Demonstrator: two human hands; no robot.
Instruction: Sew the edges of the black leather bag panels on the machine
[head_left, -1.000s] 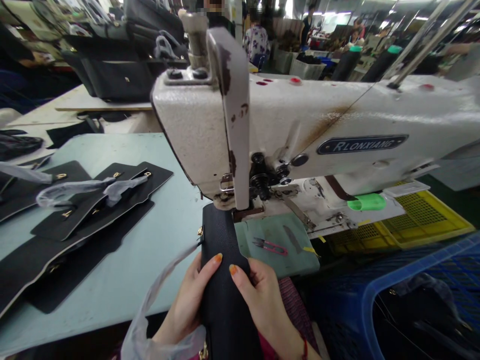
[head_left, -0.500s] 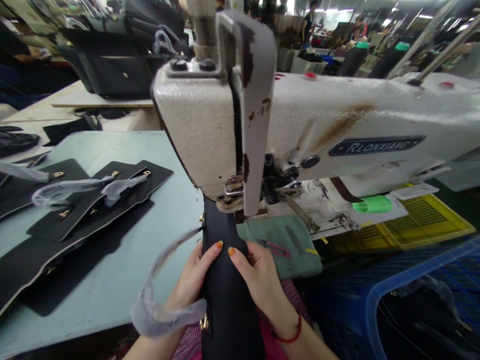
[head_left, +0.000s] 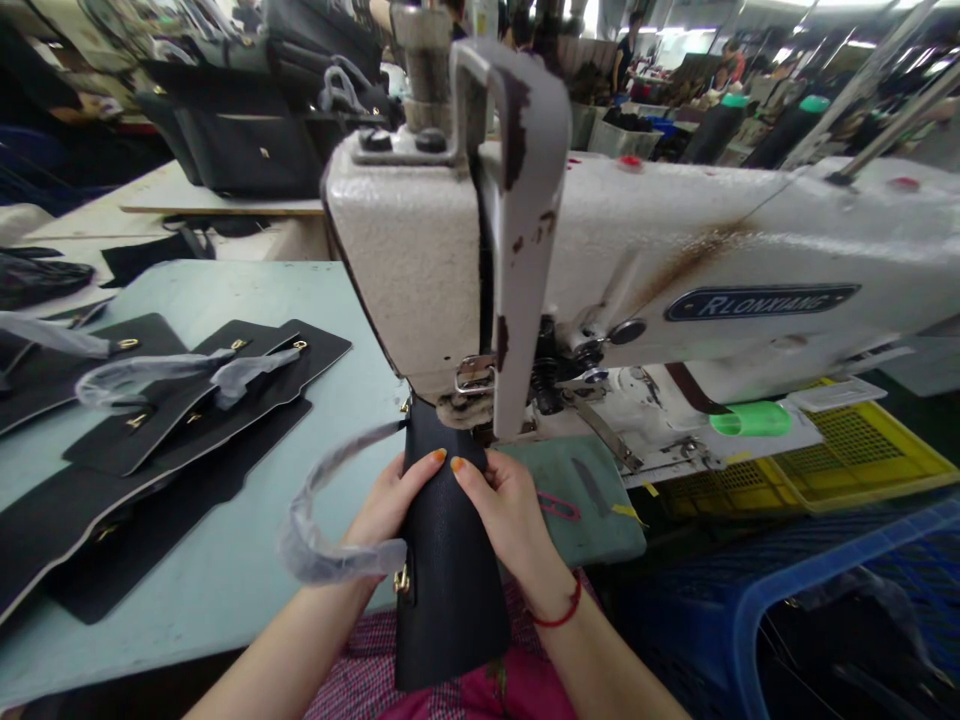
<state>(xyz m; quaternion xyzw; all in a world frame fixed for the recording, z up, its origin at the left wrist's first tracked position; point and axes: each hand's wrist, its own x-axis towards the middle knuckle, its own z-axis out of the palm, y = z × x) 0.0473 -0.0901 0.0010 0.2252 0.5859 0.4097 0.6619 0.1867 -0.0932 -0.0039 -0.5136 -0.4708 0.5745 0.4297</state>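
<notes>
Both hands grip a long black leather bag panel [head_left: 450, 590], whose far end lies beneath the head of a white sewing machine [head_left: 409, 260]. My left hand [head_left: 386, 505] holds its left edge, thumb on top and fingers underneath. On the right edge, my right hand [head_left: 514, 515] pinches it the same way. The two thumbs lie close together on the upper face. A plastic-wrapped handle [head_left: 322, 550] loops out to the left from gold hardware on the panel. The needle and presser foot are hidden behind the machine head.
Several black panels [head_left: 187, 430] with wrapped handles lie on the pale table [head_left: 300, 560] at left. Pink thread snips [head_left: 559, 506] rest right of my right hand. A blue basket [head_left: 739, 620] and yellow crates [head_left: 862, 450] stand at right; a black bag [head_left: 255, 150] sits behind.
Both hands and the panel have moved forward, toward the machine head. The panel's near end now shows over my lap. The camera view has shifted slightly.
</notes>
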